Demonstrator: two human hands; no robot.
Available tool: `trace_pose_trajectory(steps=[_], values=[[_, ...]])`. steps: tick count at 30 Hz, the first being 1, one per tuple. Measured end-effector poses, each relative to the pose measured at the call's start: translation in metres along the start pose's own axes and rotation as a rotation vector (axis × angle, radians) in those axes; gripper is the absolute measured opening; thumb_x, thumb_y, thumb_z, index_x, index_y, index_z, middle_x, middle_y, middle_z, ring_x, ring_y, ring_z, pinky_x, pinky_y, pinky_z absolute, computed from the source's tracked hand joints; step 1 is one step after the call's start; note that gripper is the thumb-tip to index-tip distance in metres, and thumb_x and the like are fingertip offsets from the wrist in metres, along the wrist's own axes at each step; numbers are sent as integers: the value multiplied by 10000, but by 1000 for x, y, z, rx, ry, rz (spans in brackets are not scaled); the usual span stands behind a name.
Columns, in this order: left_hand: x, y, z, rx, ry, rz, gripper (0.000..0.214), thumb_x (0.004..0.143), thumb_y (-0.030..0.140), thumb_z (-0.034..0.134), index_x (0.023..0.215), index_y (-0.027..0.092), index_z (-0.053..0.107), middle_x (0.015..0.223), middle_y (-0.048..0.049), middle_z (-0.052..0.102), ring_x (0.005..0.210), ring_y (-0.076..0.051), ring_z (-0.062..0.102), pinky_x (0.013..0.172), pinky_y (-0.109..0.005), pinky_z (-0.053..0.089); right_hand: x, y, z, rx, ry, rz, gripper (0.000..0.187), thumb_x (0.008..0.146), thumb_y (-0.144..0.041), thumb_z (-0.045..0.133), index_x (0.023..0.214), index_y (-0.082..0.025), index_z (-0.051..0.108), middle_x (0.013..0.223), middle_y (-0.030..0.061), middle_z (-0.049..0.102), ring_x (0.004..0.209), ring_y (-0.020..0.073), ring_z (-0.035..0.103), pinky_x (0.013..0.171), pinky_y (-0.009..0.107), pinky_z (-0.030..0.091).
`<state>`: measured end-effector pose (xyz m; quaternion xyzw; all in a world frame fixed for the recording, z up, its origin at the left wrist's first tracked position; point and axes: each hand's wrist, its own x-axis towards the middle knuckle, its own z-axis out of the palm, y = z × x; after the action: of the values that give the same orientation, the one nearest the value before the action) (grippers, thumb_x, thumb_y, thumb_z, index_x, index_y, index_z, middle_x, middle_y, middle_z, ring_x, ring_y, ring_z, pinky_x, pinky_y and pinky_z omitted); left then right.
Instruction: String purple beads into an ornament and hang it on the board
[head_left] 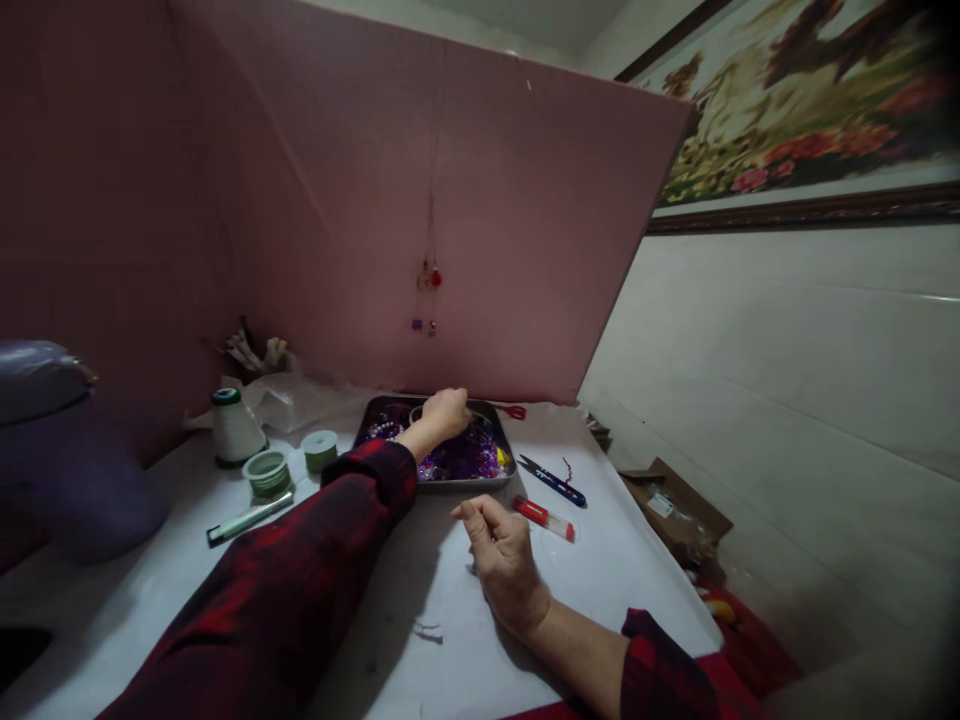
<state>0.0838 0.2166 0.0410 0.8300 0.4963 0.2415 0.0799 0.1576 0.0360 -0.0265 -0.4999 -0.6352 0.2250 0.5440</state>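
My left hand (444, 411) reaches over a metal tray (510, 464) filled with purple and mixed beads (465, 458); its fingers are closed, seemingly pinching a small ring or wire that is hard to make out. My right hand (504, 555) rests on the white tabletop in front of the tray, fingers curled together, thumb against forefinger; what it pinches, if anything, is too small to see. A red-capped tube (545, 517) lies just right of it. Both arms wear red-and-black plaid sleeves.
Blue thread snips (555, 482) and red-handled scissors (513, 411) lie right of the tray. At left stand a white thread cone (234, 426), two green spools (268, 472) and a pen-like tool (249, 518). A pink partition (450, 200) with hanging beads backs the table. A cardboard box (675, 508) sits off the right edge.
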Motion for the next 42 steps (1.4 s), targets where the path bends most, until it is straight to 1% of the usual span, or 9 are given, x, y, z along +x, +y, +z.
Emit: trace_pose_trajectory(steps=[4,8,12,17,22,27,31,36,42], values=[[8,-2,-3,-91,30,-12,238,667,171,618,897,117,646,935,-166,668,954,-293,611,812,-354,442,0,0,0,6,-6,16,312,897,-390,443,747,-162,594,497,-58,345,431,70,332,409,202,268],[3,-7,-33,-325,90,25,368,685,188,605,1045,112,594,1008,-114,661,906,-201,620,783,-286,461,-1,2,1,17,3,15,302,906,-390,425,768,-175,585,505,-56,354,440,79,340,427,214,278],[-35,-12,-67,-1048,70,66,467,592,167,690,1037,96,565,900,-85,658,785,-160,614,741,-302,469,-1,1,0,45,88,-38,248,924,-351,391,881,-187,571,576,-33,451,527,110,451,526,237,369],[-100,-9,-86,-1187,69,50,469,559,200,764,984,129,581,860,-58,642,772,-146,593,678,-269,462,3,-8,-6,38,309,-243,206,894,-293,450,1073,-202,493,1029,68,500,886,175,505,814,342,415],[-141,-2,-84,-1131,110,112,439,580,225,772,973,151,589,902,-54,643,799,-147,593,732,-284,474,-1,-19,-9,15,317,-315,252,889,-278,450,1133,-215,458,1115,85,460,924,196,488,803,369,411],[-164,2,-71,-1235,121,23,425,577,209,775,958,152,595,898,-56,642,857,-167,595,777,-294,467,-6,-21,-12,9,221,-347,303,903,-378,411,1143,-202,468,1111,92,469,927,206,486,820,378,398],[-173,6,-59,-1293,114,-25,429,580,210,774,959,156,579,890,-48,632,826,-162,599,747,-293,473,-7,-20,-13,70,79,-321,394,899,-514,341,871,-187,558,896,62,518,852,200,496,774,344,396],[-178,9,-51,-1238,162,-59,414,581,221,777,939,155,580,897,-52,629,815,-164,593,733,-296,469,-6,-20,-6,161,-15,-95,283,856,-426,511,709,-186,544,739,19,515,696,153,465,645,281,369],[-182,-5,-44,-1407,122,-120,426,559,169,774,947,157,597,898,-52,644,872,-171,581,786,-298,441,-1,-22,-2,645,-93,177,290,847,-415,523,676,-181,537,688,8,555,612,125,485,599,265,381]])
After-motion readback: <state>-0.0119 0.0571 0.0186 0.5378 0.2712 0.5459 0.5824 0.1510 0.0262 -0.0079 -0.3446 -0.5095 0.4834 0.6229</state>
